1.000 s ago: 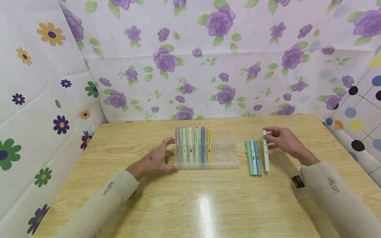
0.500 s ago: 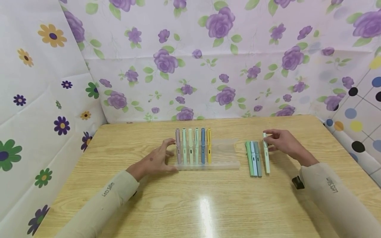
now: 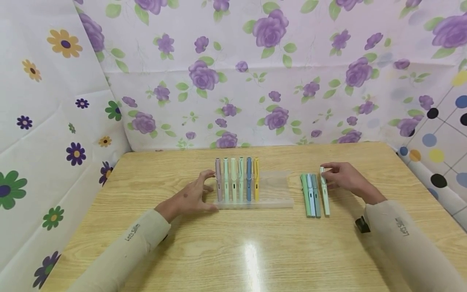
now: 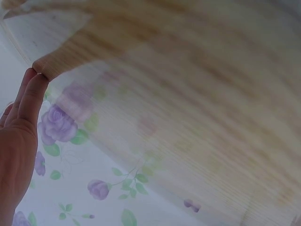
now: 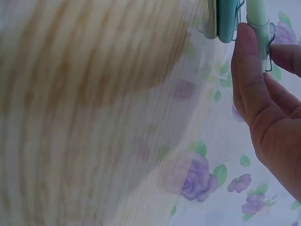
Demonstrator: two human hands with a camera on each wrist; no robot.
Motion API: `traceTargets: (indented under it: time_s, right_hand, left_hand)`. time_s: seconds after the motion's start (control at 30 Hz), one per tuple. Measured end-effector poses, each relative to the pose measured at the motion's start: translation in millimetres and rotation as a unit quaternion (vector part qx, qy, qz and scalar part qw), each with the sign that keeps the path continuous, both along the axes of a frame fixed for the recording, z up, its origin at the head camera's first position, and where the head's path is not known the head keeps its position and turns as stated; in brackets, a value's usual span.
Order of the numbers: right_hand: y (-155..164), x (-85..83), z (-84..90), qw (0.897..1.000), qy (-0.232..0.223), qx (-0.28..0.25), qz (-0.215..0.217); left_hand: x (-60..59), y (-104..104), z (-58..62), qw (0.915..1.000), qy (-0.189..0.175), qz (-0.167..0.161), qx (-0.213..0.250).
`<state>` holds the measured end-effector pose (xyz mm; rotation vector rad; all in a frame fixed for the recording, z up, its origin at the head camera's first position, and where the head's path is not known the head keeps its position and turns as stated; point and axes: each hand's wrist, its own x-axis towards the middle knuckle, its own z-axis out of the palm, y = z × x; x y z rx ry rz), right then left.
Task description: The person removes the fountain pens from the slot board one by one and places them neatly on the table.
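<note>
My left hand [image 3: 191, 196] holds the left end of a clear plastic pen stand [image 3: 275, 190], thumb at its front lip, fingers at its side. Several capped pens stand in its left part: a mauve pen [image 3: 218, 180], pale green ones, a blue pen [image 3: 249, 178] and a yellow pen [image 3: 256, 178]. On the right, my right hand [image 3: 344, 177] pinches the cap end of a pale mint pen [image 3: 326, 198], tilted slightly. The right wrist view shows this pen [image 5: 257, 14] between thumb and fingers. Beside it lie a green pen [image 3: 305, 195], a light blue pen [image 3: 311, 196] and a grey-teal pen [image 3: 316, 196].
The wooden table [image 3: 204, 251] reaches back to a wall covering [image 3: 310, 40] with purple flowers. Flower-print sheeting [image 3: 43, 162] stands at the left, dotted sheeting [image 3: 438, 138] at the right. A small black device [image 3: 362, 224] sits under the right sleeve.
My right hand has moved slightly down and toward the left, bringing the mint pen a little nearer the lying pens. The left hand and the stand keep their places.
</note>
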<state>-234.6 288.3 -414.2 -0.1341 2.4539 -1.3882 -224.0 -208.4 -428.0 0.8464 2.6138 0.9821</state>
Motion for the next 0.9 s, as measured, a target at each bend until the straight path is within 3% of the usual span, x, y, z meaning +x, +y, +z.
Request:
traceTargets:
  time_s: [0.37,0.6,0.9]
  right_hand:
    - [-0.1,-4.1,2.4,1.000,0.002,0.001,0.002]
    - [-2.8,-3.0,-1.9,0.999,0.002,0.037,-0.008]
    - [-4.0,-5.1,-6.8,0.999,-0.031,0.017,-0.006]
  left_hand:
    - [-3.5,-1.7,1.6,0.9999,0.013,-0.002,-0.005]
    - [-2.6,-1.8,-0.2,0.9999,0.015,-0.001,0.001]
    - [-1.4,0.6,0.6,1.0000,0.002,0.005,-0.007]
